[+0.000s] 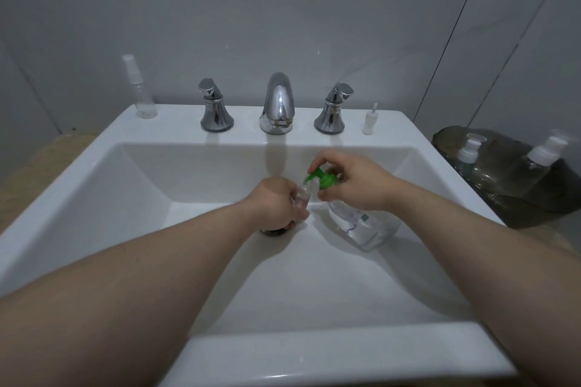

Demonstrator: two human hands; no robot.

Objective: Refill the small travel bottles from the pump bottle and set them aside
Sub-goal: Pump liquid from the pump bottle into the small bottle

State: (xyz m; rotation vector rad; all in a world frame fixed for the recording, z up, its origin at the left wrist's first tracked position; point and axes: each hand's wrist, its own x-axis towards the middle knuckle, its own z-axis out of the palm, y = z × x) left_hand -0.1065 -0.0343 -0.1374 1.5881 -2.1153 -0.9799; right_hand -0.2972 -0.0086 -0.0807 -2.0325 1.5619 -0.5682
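Observation:
Inside the white sink [314,352], my left hand [276,201] grips a small clear travel bottle [302,196], its open mouth right under the green nozzle. My right hand [352,181] holds the green pump head [320,180] of a clear pump bottle [364,225], which stands tilted in the basin. A capped clear spray bottle [141,91] stands upright on the sink's back left corner. A small white spray cap [369,121] stands on the back right ledge.
A chrome faucet [276,104] with two handles [215,107] [333,110] lines the back ledge. At the right, a dark bag [503,192] holds two capped clear bottles [468,155] [540,163]. The drain [273,232] lies partly under my left hand.

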